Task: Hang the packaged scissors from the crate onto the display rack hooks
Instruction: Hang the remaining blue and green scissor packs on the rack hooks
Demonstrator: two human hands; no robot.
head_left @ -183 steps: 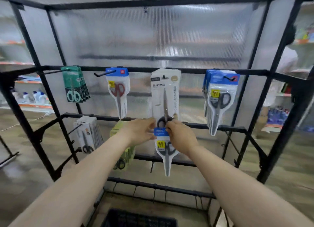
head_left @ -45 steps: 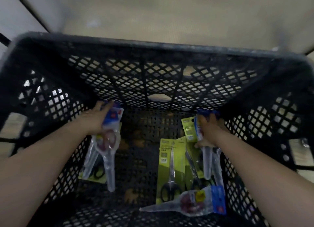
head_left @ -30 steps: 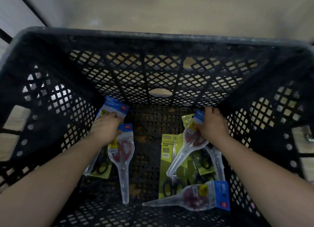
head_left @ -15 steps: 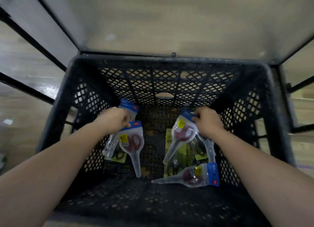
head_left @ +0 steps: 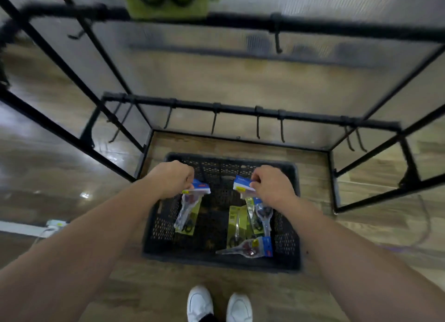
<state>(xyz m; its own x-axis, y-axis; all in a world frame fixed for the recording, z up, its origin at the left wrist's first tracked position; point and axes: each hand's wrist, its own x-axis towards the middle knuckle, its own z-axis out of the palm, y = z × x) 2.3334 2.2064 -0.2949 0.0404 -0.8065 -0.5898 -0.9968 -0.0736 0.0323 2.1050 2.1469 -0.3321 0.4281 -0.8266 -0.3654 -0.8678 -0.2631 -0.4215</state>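
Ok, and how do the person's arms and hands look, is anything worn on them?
The left forearm and right forearm are bare up to the picture's edge; no sleeve shows. The left hand and right hand carry no glove, and I see no watch, bracelet or ring, though the picture is blurred.

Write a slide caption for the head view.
Left hand and right hand hold scissors packs over the crate, below empty rack hooks.

Wood-grain floor (head_left: 72, 167); pair of white shoes (head_left: 199, 302), bottom centre; small white device (head_left: 56, 223) with cable, far left.
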